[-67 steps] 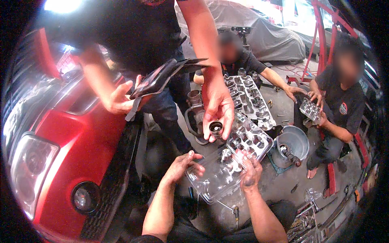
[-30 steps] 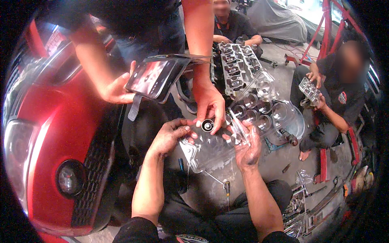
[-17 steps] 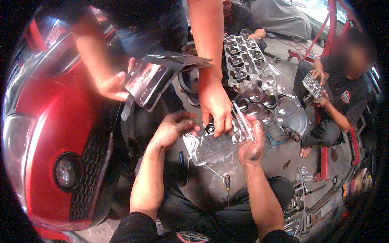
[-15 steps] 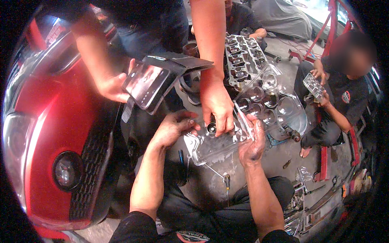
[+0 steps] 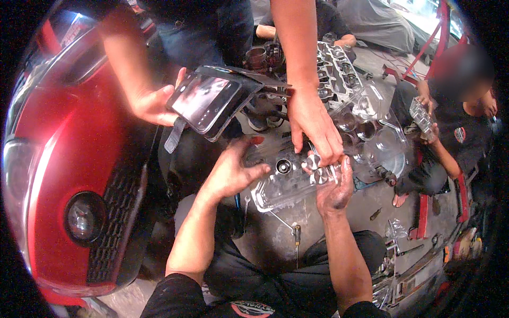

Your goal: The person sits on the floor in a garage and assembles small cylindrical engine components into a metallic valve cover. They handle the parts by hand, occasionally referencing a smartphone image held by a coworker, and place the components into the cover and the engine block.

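Holding the tray (image 5: 273, 198) in my right hand (image 5: 335, 192), I have my left hand (image 5: 237, 172) by its left end, fingers wide; touching or not, I can't tell. The dark cup (image 5: 283, 166) sits in the tray between them. Should the thin plastic sag, or the other person's hand (image 5: 315, 124) knock it, the cup could slide or tip.

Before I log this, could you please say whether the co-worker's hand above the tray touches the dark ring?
Apart. The head view shows the dark ring below and left of the co-worker's hand, with a gap between.
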{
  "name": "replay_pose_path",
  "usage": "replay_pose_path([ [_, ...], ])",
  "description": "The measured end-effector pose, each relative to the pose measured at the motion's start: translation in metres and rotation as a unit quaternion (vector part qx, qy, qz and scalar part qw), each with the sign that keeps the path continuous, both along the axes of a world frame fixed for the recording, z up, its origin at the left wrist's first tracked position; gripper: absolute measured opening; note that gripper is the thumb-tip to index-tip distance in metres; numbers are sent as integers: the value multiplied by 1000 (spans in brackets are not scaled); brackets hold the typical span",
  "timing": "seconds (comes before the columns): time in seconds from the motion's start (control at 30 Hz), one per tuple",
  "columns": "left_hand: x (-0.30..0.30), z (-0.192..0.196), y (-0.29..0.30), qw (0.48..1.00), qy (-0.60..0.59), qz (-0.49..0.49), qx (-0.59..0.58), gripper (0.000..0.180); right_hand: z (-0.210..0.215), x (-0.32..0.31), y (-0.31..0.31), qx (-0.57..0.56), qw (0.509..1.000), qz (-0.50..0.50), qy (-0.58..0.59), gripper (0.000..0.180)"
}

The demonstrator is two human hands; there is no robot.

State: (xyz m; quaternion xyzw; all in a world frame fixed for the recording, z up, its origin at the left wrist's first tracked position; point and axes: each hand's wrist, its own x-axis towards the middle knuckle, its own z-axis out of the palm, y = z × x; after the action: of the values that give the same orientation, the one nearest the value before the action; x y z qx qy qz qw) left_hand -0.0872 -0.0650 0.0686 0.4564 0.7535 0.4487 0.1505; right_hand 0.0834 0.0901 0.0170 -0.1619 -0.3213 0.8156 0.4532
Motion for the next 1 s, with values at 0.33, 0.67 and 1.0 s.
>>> replay_pose_path([
  [0.33,31,-6,16,939,333,28,-78,61,-3,-3,-1,-46,999,3,-13,42],
  [0.67,11,-8,10,971,233,0,61,48,6,-9,-4,-3,999,-28,-44,54],
  [1.0,7,-8,6,977,179,25,117,47,6,-11,-5,-17,999,-18,-30,49],
])
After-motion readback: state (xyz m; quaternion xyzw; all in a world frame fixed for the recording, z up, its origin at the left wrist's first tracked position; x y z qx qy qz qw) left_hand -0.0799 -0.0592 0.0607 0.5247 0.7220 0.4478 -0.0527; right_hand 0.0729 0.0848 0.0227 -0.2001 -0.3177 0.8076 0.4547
